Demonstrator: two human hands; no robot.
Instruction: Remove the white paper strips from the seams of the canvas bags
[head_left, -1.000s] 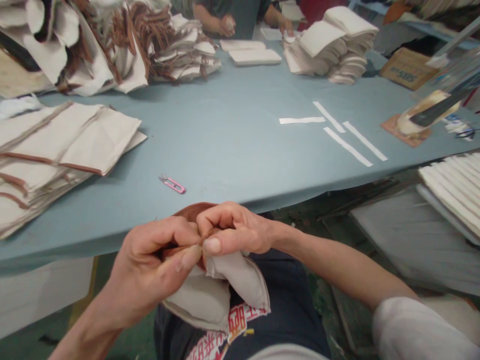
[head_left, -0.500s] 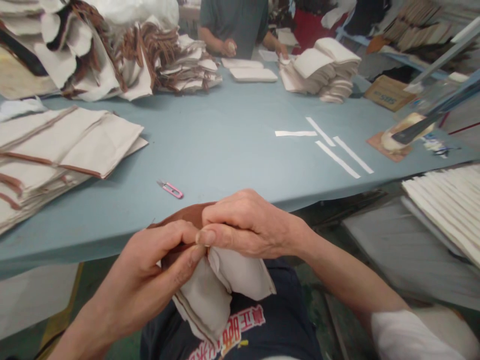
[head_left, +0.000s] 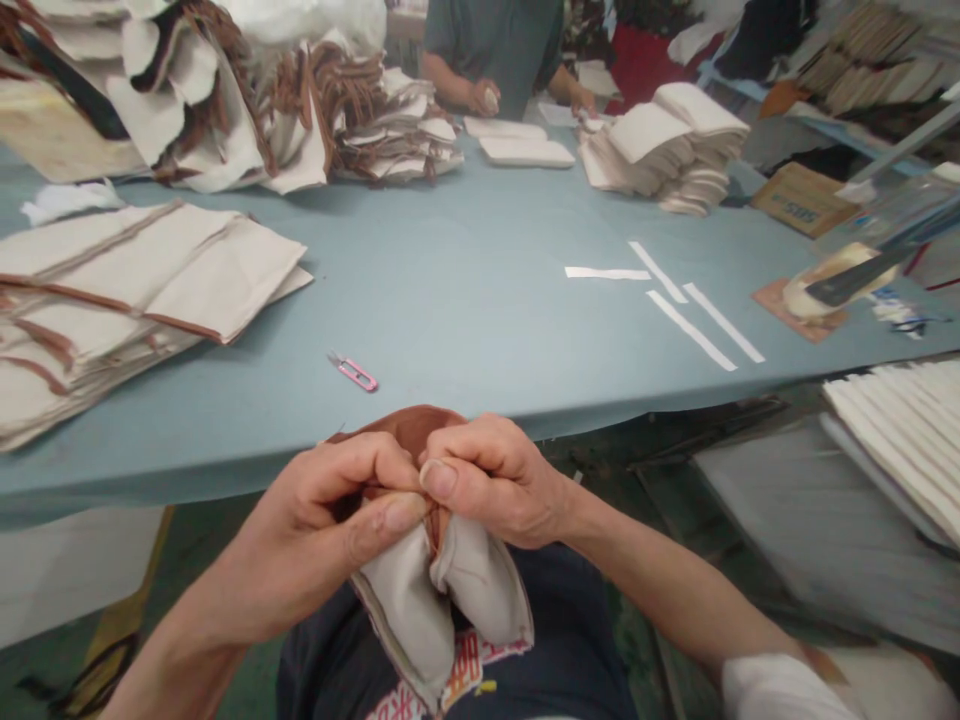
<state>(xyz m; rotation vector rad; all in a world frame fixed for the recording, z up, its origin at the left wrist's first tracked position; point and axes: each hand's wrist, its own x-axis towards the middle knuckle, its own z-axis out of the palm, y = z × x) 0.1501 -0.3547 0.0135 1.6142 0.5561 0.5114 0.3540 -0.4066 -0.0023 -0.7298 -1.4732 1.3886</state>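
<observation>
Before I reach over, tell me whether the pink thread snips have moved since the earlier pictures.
No. Judged against the corner of the cream panel stack, the pink thread snips lie in the same spot on the table; only the view shifted.

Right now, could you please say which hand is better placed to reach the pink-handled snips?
Probably the left hand: the pink-handled snips lie nearer it than the right hand, though both pinch the cream-and-brown fabric piece.

White sleeve (head_left: 784, 688), apparently navy printed garment (head_left: 566, 625)
</observation>
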